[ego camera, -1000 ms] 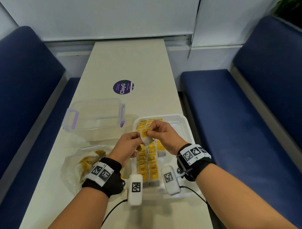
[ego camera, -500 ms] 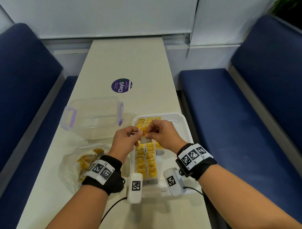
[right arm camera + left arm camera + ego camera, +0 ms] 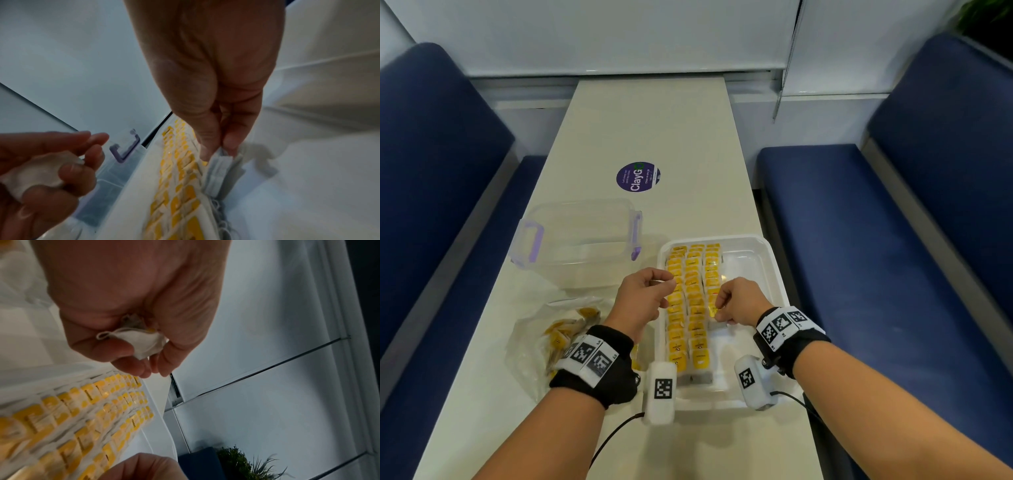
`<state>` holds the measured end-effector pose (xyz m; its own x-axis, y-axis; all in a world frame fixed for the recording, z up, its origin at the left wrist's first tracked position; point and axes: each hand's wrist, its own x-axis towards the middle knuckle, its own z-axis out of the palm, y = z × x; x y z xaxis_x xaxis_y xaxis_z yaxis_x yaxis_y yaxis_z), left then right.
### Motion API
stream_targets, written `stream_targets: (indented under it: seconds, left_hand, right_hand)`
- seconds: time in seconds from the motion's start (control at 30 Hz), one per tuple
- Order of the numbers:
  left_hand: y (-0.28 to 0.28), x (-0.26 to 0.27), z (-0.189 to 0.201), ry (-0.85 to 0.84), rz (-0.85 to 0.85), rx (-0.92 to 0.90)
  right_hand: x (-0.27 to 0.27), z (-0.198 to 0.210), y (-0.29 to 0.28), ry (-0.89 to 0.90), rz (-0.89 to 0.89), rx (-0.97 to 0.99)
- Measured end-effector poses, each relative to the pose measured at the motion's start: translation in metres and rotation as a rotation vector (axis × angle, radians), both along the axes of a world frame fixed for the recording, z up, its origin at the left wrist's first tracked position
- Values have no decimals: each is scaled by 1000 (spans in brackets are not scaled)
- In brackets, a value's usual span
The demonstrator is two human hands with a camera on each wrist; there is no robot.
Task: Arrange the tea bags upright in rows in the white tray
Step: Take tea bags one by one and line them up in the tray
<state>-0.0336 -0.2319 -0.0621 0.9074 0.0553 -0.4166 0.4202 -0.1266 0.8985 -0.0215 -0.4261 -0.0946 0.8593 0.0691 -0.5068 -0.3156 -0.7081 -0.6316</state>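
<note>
1. White tray [image 3: 774,274] sits at 6 o'clock on the table [image 3: 654,120]; three rows of yellow-tagged tea bags [image 3: 693,291] stand upright along its left half.
2. Third row runs shorter than the other two. Right half of tray looks bare, so judged roughly half done.
3. Right hand [image 3: 739,303] pinches a tea bag [image 3: 221,164] between thumb and fingertip, lowering it into the near end of the third row.
4. Left hand [image 3: 643,298] at 9 o'clock of the tray, fingers curled round a crumpled spare tea bag [image 3: 135,341], next to place.
5. Plastic bag [image 3: 551,335] at 8 o'clock holds more bags, count unclear.
6. Clear container [image 3: 578,240] at 10 o'clock, apparently empty.
</note>
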Motion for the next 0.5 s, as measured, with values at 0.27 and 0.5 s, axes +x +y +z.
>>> stream_targets:
  seconds: [0.27, 0.5]
  left_hand:
    - [0, -1, 2, 7, 7, 7]
    - [-2, 0, 0, 17, 25, -7]
  right_hand:
    - [-1, -3, 6, 2, 24, -143]
    - [-2, -4, 8, -10, 41, -148]
